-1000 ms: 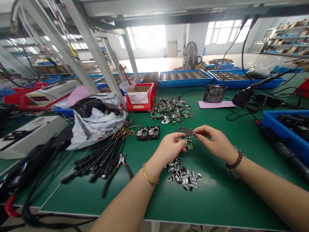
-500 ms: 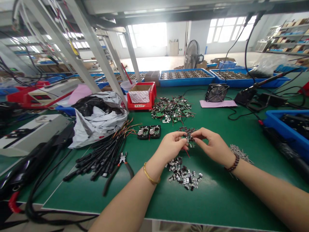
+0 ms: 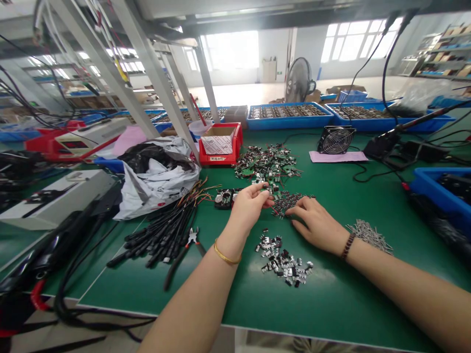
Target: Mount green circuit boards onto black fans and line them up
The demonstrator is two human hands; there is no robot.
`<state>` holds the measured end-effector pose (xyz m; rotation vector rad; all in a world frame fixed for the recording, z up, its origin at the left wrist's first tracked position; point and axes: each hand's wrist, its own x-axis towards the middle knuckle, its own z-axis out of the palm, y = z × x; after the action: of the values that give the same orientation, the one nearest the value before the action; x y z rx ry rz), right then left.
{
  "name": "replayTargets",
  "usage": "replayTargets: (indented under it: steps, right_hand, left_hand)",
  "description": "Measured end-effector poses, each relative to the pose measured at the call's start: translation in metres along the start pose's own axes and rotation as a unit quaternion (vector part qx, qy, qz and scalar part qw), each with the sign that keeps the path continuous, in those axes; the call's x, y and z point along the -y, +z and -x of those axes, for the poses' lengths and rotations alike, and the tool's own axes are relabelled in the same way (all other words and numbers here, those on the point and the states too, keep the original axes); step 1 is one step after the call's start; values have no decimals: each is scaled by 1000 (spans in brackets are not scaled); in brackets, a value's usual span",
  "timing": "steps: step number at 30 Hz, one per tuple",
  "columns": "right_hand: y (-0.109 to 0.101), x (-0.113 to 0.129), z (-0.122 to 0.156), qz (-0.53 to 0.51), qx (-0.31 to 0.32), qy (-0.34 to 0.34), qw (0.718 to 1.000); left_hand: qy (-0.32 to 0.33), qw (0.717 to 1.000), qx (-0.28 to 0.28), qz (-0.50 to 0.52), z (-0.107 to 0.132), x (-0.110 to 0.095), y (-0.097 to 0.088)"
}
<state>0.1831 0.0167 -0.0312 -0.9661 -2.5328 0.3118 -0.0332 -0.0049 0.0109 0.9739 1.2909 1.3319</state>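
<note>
My left hand (image 3: 247, 205) is closed in a pinch on a small circuit board (image 3: 272, 190), mostly hidden by the fingers, with a red wire near it. My right hand (image 3: 317, 223) reaches over a pile of tiny dark components with leads (image 3: 285, 203), its fingertips at the pile's right edge and thumb held apart from the fingers. Behind my left hand is a larger heap of green circuit boards (image 3: 263, 164) with red wires. Nearer to me, between my forearms, lie loose black-and-silver components (image 3: 285, 262). Thin grey pins (image 3: 370, 235) are heaped by my right wrist.
Left of my left arm are cutting pliers (image 3: 189, 245), a bundle of black cables (image 3: 162, 238) and a plastic bag (image 3: 158, 184). A red bin (image 3: 222, 156), a small fan (image 3: 335, 140) and blue trays (image 3: 289, 122) stand farther back. A soldering iron (image 3: 412, 122) rests at right.
My hands, together half a second ago, have parted. The left has moved slightly away from me, still pinching the board; the right has come down to the dark components. The view has shifted slightly.
</note>
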Motion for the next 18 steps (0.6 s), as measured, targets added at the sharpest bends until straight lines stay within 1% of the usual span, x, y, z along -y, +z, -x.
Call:
replayTargets:
  steps: [4,10,14,18]
  right_hand:
    - [-4,3,0,19,38,7,999]
    - [-12,-1,4,6,90,29,995]
    - [-14,-5,5,-3,97,32,995]
    - [-17,-5,5,-2,97,3,995]
  left_hand:
    - [5,1000,-9,-9,3,-2,5]
    - [11,1000,-14,-24,3,-1,8]
    - [18,999,-13,-36,2,0,7]
    - [27,998,-13,-48,2,0,8]
